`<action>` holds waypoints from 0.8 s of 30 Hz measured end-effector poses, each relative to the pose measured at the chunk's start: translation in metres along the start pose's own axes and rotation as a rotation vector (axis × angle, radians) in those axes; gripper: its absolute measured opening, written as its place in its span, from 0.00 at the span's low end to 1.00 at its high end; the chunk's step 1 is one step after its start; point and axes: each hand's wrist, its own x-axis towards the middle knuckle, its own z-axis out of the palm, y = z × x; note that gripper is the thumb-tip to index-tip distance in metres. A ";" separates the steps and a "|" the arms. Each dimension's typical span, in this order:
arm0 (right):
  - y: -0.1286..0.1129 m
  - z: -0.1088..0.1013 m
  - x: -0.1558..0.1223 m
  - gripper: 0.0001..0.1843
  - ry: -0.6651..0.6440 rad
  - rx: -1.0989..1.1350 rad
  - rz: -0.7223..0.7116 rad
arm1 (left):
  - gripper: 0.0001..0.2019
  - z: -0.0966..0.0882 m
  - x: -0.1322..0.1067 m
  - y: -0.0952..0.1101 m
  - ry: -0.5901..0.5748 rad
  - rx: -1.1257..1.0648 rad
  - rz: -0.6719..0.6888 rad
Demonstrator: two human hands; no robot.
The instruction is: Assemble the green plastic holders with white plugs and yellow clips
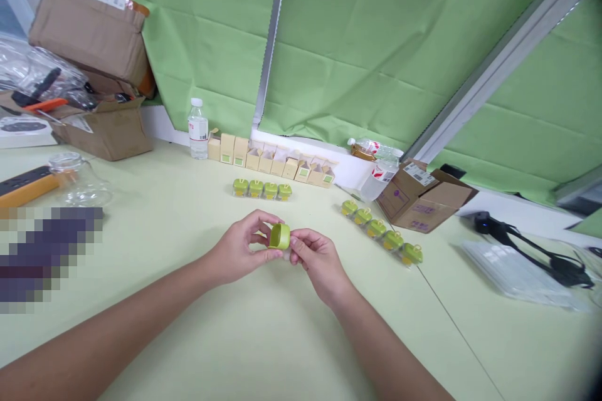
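Above the middle of the table, a small green lid [283,235] is tipped so that its hollow inside faces left. My left hand [239,250] grips it from the left, thumb below and fingers above. From the right, my right hand [318,258] pinches the lid's edge between thumb and fingers. A small whitish, see-through bit shows under the lid between the hands; I cannot make out what it is. Beyond the hands stands a short row of clear little containers with green lids [262,190]. Another slanting row of such containers [377,229] is to the right.
Several small open cartons [273,160] line the back edge beside an upright water bottle [198,130]. Further right are a tilted bottle [379,177] and a cardboard box [418,197]. A glass vessel [79,182] and stacked boxes [113,128] occupy the left; plastic sleeves [510,272] lie right.
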 end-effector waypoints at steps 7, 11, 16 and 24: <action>0.000 -0.001 0.000 0.15 -0.012 0.062 0.073 | 0.20 0.000 -0.001 -0.002 -0.016 -0.002 -0.004; 0.001 0.004 -0.002 0.16 -0.019 0.160 0.120 | 0.20 0.001 -0.002 -0.003 0.004 -0.010 0.001; 0.001 0.007 -0.002 0.18 -0.013 0.196 0.141 | 0.20 -0.002 0.000 -0.001 0.010 0.061 0.043; 0.001 0.000 0.002 0.19 0.010 0.115 0.118 | 0.21 -0.004 0.001 -0.005 0.007 0.261 0.085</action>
